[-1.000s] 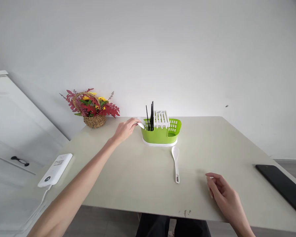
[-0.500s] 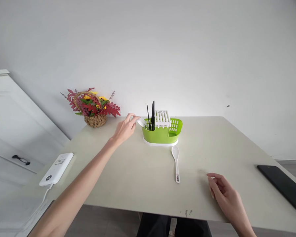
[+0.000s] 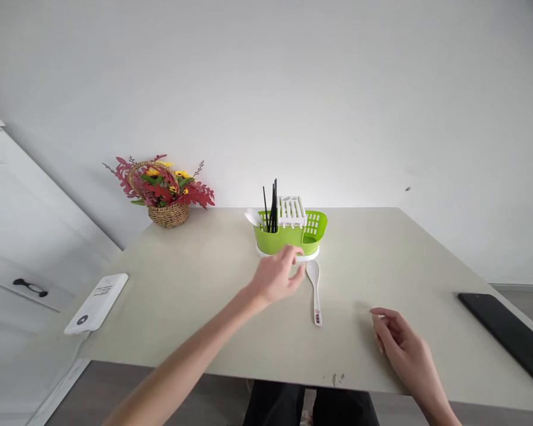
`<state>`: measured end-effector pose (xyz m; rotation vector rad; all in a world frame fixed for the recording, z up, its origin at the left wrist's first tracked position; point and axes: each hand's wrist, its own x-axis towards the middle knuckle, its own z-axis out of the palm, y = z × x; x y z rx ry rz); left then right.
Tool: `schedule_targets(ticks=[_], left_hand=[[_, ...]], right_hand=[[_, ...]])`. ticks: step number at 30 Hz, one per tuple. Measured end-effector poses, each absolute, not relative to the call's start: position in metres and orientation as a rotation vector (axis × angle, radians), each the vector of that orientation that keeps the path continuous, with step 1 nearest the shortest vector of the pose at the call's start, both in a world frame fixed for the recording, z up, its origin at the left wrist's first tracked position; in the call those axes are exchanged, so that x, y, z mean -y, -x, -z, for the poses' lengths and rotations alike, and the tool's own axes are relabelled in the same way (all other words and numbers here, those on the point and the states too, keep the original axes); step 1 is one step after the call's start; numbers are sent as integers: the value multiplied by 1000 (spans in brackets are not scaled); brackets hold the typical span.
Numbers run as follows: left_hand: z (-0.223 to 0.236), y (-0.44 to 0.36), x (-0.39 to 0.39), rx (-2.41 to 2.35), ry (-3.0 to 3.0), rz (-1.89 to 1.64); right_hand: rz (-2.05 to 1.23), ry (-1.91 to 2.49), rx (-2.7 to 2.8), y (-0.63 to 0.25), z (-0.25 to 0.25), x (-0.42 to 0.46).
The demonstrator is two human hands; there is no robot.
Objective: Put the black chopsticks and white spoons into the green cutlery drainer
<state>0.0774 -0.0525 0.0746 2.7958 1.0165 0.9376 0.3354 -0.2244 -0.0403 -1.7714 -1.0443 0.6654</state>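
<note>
Evidently, the risk lies around the white spoon on the table: if the left hand, close beside its bowl, came down off-centre, a fingertip might push the smooth bowl aside and swing the handle round. A low sweep of the wrist could also knock the green caddy, whose black chopsticks stand tall enough to catch a sleeve or finger. The spoon's long axis runs nearly straight from far edge to near edge, bowl toward the far edge and handle end toward the near one, veering slightly to the right. It lies just in front of the caddy, roughly midway between the side edges. The left hand is empty, thumb and fingers apart. The right hand is by the near edge, right of the spoon, loosely curled with thumb and forefinger apart, gripping nothing visible.
</note>
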Motion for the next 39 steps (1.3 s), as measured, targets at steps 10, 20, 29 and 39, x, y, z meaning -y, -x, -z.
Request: schedule_targets(ticks=[10, 20, 29, 39], left_hand=[[-22, -162, 58, -1352, -2710, -278], [-21, -140, 67, -1144, -2513, -447], [-112, -62, 70, -829, -1888, -877], [-156, -30, 25, -979, -2005, -2111]], right_hand=[[-674, 1727, 1021, -333, 38, 222], [-644, 1723, 1024, -330, 35, 223], [-671, 1765, 1074, -339, 41, 226], [-696, 1757, 1063, -344, 50, 224]])
